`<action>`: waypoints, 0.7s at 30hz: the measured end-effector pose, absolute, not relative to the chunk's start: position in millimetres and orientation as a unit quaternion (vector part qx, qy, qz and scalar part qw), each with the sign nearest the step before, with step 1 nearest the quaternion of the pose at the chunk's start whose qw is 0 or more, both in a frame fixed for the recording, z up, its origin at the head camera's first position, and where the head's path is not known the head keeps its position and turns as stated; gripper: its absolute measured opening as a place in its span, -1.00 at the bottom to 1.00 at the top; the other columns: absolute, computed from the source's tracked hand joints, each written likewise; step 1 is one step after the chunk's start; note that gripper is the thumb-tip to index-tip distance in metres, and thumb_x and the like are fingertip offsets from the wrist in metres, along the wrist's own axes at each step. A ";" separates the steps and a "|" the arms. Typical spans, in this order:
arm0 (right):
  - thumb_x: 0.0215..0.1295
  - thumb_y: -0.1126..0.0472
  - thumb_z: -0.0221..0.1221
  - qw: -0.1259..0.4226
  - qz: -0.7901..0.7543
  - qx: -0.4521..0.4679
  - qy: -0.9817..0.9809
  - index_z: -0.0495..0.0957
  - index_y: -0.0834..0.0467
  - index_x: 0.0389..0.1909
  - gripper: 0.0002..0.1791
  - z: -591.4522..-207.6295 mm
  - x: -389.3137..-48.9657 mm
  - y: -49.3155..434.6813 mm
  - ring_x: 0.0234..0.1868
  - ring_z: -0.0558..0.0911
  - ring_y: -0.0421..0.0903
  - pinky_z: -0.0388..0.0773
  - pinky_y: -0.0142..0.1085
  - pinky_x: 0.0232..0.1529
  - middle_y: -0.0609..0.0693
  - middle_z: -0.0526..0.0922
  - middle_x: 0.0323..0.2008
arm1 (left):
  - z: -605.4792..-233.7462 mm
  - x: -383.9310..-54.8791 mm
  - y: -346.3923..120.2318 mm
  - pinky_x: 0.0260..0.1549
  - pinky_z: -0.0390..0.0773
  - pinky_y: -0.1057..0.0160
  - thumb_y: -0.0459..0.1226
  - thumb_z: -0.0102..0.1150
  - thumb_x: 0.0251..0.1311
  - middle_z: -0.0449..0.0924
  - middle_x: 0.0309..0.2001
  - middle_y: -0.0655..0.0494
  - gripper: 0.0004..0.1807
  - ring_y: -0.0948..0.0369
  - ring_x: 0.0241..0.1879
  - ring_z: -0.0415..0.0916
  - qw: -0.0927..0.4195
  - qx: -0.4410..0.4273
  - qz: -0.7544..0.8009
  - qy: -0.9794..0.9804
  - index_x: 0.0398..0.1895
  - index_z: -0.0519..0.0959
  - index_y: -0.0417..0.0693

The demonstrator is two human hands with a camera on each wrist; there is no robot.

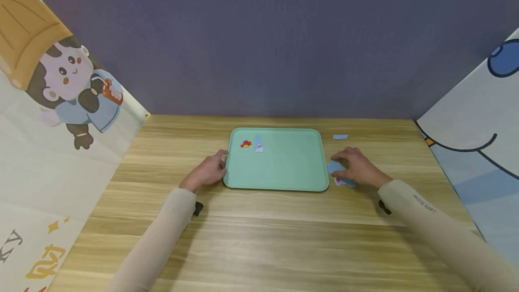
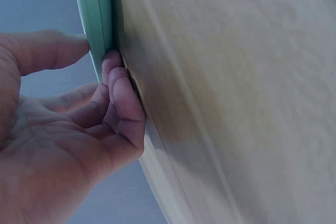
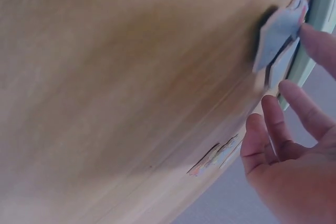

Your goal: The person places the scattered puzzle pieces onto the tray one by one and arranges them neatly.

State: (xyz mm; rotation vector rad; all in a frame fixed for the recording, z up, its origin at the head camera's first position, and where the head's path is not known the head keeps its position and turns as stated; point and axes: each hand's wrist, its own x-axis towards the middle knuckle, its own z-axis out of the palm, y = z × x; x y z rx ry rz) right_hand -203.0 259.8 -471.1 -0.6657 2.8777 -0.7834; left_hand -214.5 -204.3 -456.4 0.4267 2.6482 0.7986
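A pale green tray (image 1: 279, 166) lies on the wooden table. At its left edge is my left hand (image 1: 208, 170); in the left wrist view the thumb meets the rim (image 2: 97, 19) from one side and curled fingers (image 2: 126, 98) from the other. My right hand (image 1: 354, 166), beside the tray's right edge, spans a flat light-blue puzzle piece (image 1: 334, 166) between thumb and index finger. Another blue piece with a red detail (image 1: 345, 183) lies below that hand; in the right wrist view this piece (image 3: 278, 30) looks tilted. Inside the tray are a red piece (image 1: 245, 144) and a narrow blue piece (image 1: 259, 144).
One more blue piece (image 1: 339, 137) lies on the table beyond my right hand. A dark blue-grey wall (image 1: 279, 48) rises behind the table (image 1: 259, 238). Printed panels with cartoon figures stand at the left (image 1: 134, 148) and right (image 1: 466, 111).
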 end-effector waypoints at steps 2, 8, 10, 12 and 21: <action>-0.01 0.13 0.43 0.037 -0.255 -0.217 0.942 0.56 0.33 -0.02 -0.46 -471.5 -202.6 259.9 -0.04 0.38 0.18 0.30 0.06 -0.03 0.17 0.54 -0.14 | -456.8 -214.6 -204.6 -0.25 0.49 0.12 -0.40 0.05 0.21 0.53 -0.24 -0.04 -0.35 0.13 -0.32 0.47 0.171 0.151 0.281 0.932 0.37 0.11 -0.28; 0.00 0.16 0.42 0.032 -0.254 -0.208 0.944 0.57 0.32 -0.05 -0.50 -472.9 -203.0 259.2 -0.13 0.42 0.12 0.31 0.01 -0.05 0.14 0.56 -0.20 | -457.8 -215.0 -205.1 -0.23 0.49 0.11 -0.40 0.04 0.22 0.54 -0.23 -0.05 -0.35 0.13 -0.30 0.47 0.170 0.152 0.281 0.932 0.37 0.11 -0.28; 0.01 0.18 0.41 0.028 -0.253 -0.205 0.945 0.58 0.33 -0.07 -0.53 -473.2 -203.7 258.9 -0.12 0.44 0.14 0.31 0.03 -0.03 0.15 0.58 -0.21 | -457.9 -214.8 -204.8 -0.23 0.48 0.11 -0.40 0.05 0.22 0.54 -0.23 -0.05 -0.35 0.13 -0.30 0.47 0.169 0.151 0.283 0.932 0.37 0.11 -0.28; 0.01 0.21 0.41 0.025 -0.253 -0.198 0.947 0.59 0.34 -0.09 -0.55 -473.2 -204.4 258.4 -0.10 0.45 0.17 0.29 0.04 0.00 0.17 0.60 -0.20 | -457.9 -214.6 -204.4 -0.23 0.49 0.12 -0.39 0.06 0.21 0.54 -0.24 -0.05 -0.35 0.13 -0.30 0.47 0.169 0.151 0.284 0.932 0.37 0.11 -0.28; 0.02 0.20 0.41 0.022 -0.250 -0.187 0.950 0.60 0.33 -0.13 -0.59 -471.4 -203.1 259.2 -0.08 0.46 0.20 0.29 0.08 0.02 0.18 0.59 -0.18 | -457.9 -215.0 -203.6 -0.24 0.49 0.13 -0.39 0.07 0.21 0.54 -0.25 -0.05 -0.35 0.14 -0.32 0.47 0.168 0.147 0.283 0.933 0.37 0.12 -0.27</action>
